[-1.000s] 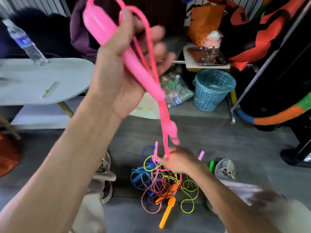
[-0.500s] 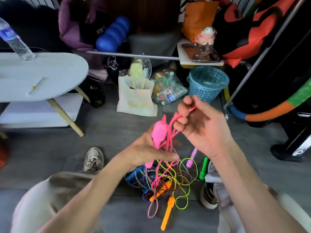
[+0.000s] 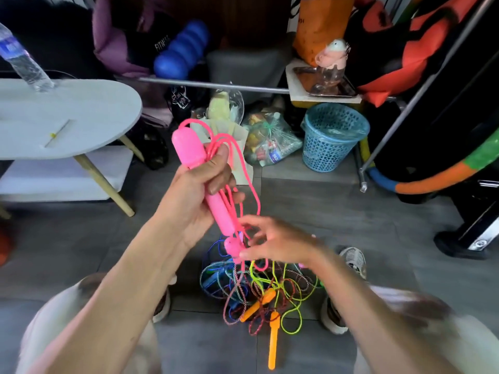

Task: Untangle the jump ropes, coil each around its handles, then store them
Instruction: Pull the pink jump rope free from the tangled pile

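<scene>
Item: pink jump rope (image 3: 208, 182), handles clamped in my left hand (image 3: 197, 193); my right hand (image 3: 272, 244), at five o'clock, pinches its cord—I wrap snugly, keeping tension.

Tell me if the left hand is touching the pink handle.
Touching. The head view shows the left hand wrapped around the pink handle, thumb pressing loops of pink cord against it.

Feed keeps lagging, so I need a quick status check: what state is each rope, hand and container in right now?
Pink jump rope: handle gripped, cord in loose loops, not yet coiled.
Left hand: grips the pink handle, thumb over cord loops.
Right hand: blurred, fingers at the cord by the second pink handle.
Rope pile: tangled on the floor.
Blue basket: upright, plastic liner inside.
Water bottle: standing on the table.
</scene>
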Demonstrator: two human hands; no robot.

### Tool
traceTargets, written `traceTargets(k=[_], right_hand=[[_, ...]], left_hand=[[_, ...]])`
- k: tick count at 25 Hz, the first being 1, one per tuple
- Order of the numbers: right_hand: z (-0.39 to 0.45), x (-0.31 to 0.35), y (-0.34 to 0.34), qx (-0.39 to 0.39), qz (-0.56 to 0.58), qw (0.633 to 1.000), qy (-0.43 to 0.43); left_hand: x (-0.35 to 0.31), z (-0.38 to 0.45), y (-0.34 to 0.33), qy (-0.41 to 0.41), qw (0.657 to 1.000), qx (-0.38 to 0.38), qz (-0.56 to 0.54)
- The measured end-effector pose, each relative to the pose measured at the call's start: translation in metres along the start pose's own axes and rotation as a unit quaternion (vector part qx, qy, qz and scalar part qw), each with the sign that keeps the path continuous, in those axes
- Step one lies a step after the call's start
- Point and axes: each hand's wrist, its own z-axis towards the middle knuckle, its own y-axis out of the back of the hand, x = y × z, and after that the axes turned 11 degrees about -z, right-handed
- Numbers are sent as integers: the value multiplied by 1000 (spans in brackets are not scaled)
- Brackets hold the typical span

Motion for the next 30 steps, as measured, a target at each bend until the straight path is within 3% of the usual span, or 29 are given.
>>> traceTargets(k=[2,4,6,8,9,10,11,13,15,17,19,21,23,26,28,30], right_hand=[[14,-8,-30,-145,-23,989,25],[16,-12,-33,-232,26,970,65],[10,-11,-14,-240,223,940,99],[6,-12,6,-252,444,855,94],[7,-14,11,-271,468,839,59],[8,-17,10,-294,424,857,12],[11,-20,4,-286,341,895,-24],[15,-22,-20,-135,244,960,-3],[17,-16,-43,61,257,964,37],[14,-8,-54,173,231,956,42],[11,-13,-54,201,223,954,-5],[9,-18,-56,164,269,948,-54],[5,-21,-55,77,364,925,-72],[1,-13,-36,-11,479,877,-37],[-6,-1,-14,-46,511,858,27],[-17,12,4,-84,555,825,73]], left_hand=[[-1,-3,-2,-3,1000,-12,-21],[-8,-4,1,-6,998,-24,-53],[-19,-4,8,-17,997,-28,-70],[-30,-3,14,-23,995,-23,-90],[-33,-3,14,-24,994,-16,-102],[-35,-3,13,-22,994,-4,-109],[-35,-5,9,-18,993,12,-113],[-33,-8,-2,-10,992,48,-115],[-30,-8,-9,-14,991,70,-110],[-32,-7,-7,-27,990,79,-113],[-43,-4,4,-50,980,86,-170],[-69,-1,15,-62,963,121,-231],[-94,-3,17,-103,976,115,-153],[-93,-4,18,-149,987,-17,59],[-67,-2,31,-134,960,-111,220],[-34,-5,50,-77,938,-141,306]])
